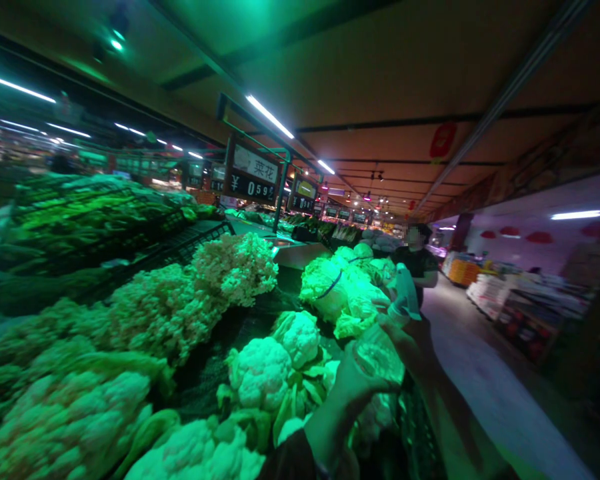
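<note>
My left hand (353,377) is curled around the side of a round, pale green bundle (380,350) that looks like a vegetable in clear plastic; its exact kind is blurred. Just above it, the fingers of my right hand (403,331) close on a bunched-up plastic bag (407,292), whose gathered end points upward. Whether this bag and the plastic round the bundle are one piece, I cannot tell. Heads of white cauliflower (263,373) lie left of my left hand. Beyond my hands are leafy cabbages (347,283), one with a dark band around it.
Looser cauliflower (165,307) fills the left of the stand, with green vegetables (90,213) in black crates behind. A price sign (254,172) hangs on a post (281,193). A person (417,257) stands beyond the cabbages, beside the aisle floor (480,360). Stacked goods (490,293) line the right.
</note>
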The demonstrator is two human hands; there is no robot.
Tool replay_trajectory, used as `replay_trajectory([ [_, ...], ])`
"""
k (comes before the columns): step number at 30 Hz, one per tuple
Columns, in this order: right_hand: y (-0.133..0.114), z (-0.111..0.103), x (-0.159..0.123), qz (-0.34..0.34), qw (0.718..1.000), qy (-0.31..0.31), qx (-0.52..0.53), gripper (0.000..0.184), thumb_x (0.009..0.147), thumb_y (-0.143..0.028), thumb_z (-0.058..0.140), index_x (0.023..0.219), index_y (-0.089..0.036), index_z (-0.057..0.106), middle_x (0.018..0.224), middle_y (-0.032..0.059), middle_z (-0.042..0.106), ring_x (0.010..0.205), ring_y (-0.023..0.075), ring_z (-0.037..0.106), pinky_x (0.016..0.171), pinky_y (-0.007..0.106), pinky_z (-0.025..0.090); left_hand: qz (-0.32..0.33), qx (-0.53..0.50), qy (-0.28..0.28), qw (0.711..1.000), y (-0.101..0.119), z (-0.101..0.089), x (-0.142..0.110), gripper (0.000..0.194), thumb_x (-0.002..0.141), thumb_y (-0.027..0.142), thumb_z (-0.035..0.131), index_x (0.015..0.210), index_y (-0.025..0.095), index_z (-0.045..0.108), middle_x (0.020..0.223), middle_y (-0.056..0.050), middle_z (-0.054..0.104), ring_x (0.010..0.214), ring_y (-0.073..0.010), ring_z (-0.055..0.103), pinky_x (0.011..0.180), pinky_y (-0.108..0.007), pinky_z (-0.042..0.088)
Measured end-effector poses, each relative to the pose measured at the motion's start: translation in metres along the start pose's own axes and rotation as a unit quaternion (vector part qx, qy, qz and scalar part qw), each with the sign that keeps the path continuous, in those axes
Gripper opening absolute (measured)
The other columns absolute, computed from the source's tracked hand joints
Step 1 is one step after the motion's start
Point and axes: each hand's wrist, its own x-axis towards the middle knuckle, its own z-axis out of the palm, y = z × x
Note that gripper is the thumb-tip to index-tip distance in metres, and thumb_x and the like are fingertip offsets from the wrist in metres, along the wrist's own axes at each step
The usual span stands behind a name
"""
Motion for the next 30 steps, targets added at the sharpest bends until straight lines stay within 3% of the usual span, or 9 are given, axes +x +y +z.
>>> replay_trajectory([
  [4, -0.004, -0.002, 0.001, 0.000, 1.000, -0.003, -0.017, 0.057, 0.070, -0.062, 0.066, 0.102, -0.015, 0.077, 0.104, 0.0156, 0.074, 0.107, 0.0410, 0.069, 0.094, 0.059, 0.052, -0.005, 0.011, 0.007, 1.000, 0.000, -0.004, 0.000, 0.044, 0.091, 0.055, 0.069, 0.113, 0.016, 0.072, 0.109, -0.008, 0.077, 0.105, -0.0223, 0.071, 0.108, -0.051, 0.053],
  [8, -0.003, 0.000, 0.003, 0.000, 1.000, -0.002, -0.026, 0.056, 0.069, -0.062, 0.066, 0.098, -0.017, 0.080, 0.101, 0.0151, 0.075, 0.104, 0.0413, 0.069, 0.092, 0.060, 0.052, -0.019, 0.002, 0.047, 0.999, -0.009, 0.001, 0.019, 0.039, 0.096, 0.045, 0.066, 0.122, 0.016, 0.067, 0.125, -0.009, 0.070, 0.112, -0.0231, 0.069, 0.099, -0.047, 0.059],
  [13, 0.002, 0.001, 0.003, 0.001, 1.000, 0.006, -0.028, 0.058, 0.069, -0.064, 0.067, 0.101, -0.017, 0.079, 0.112, 0.0162, 0.073, 0.112, 0.0409, 0.067, 0.101, 0.062, 0.050, -0.041, -0.027, 0.082, 0.995, -0.024, 0.002, 0.047, 0.038, 0.097, 0.043, 0.066, 0.124, 0.016, 0.065, 0.122, -0.008, 0.070, 0.105, -0.0211, 0.070, 0.090, -0.042, 0.062],
  [22, 0.019, 0.002, 0.001, 0.002, 1.000, 0.005, -0.006, 0.057, 0.076, -0.069, 0.068, 0.106, -0.020, 0.075, 0.112, 0.0153, 0.074, 0.104, 0.0366, 0.072, 0.095, 0.056, 0.056, -0.035, -0.061, 0.121, 0.990, -0.045, 0.007, 0.062, 0.043, 0.092, 0.047, 0.072, 0.118, 0.014, 0.068, 0.113, -0.008, 0.074, 0.102, -0.0216, 0.072, 0.093, -0.044, 0.062],
  [26, 0.023, 0.002, 0.004, -0.016, 1.000, -0.001, -0.011, 0.050, 0.076, -0.065, 0.070, 0.101, -0.022, 0.080, 0.112, 0.0132, 0.074, 0.113, 0.0382, 0.068, 0.104, 0.059, 0.050, -0.031, -0.070, 0.118, 0.990, -0.058, 0.006, 0.074, 0.048, 0.081, 0.045, 0.084, 0.114, 0.013, 0.069, 0.108, -0.009, 0.076, 0.100, -0.0221, 0.073, 0.095, -0.045, 0.061],
  [28, 0.021, 0.001, 0.006, -0.020, 1.000, -0.001, -0.019, 0.047, 0.074, -0.063, 0.070, 0.095, -0.023, 0.082, 0.108, 0.0120, 0.075, 0.114, 0.0397, 0.067, 0.106, 0.062, 0.046, -0.034, -0.073, 0.114, 0.990, -0.064, 0.004, 0.077, 0.047, 0.082, 0.044, 0.083, 0.113, 0.013, 0.068, 0.108, -0.009, 0.076, 0.099, -0.0217, 0.073, 0.094, -0.044, 0.061],
  [30, 0.020, -0.001, 0.006, -0.018, 1.000, 0.000, -0.021, 0.045, 0.074, -0.062, 0.068, 0.094, -0.024, 0.082, 0.103, 0.0105, 0.075, 0.107, 0.0383, 0.069, 0.099, 0.059, 0.050, -0.035, -0.074, 0.111, 0.990, -0.069, 0.001, 0.077, 0.042, 0.087, 0.044, 0.078, 0.115, 0.013, 0.068, 0.110, -0.009, 0.075, 0.098, -0.0210, 0.073, 0.093, -0.042, 0.062],
])
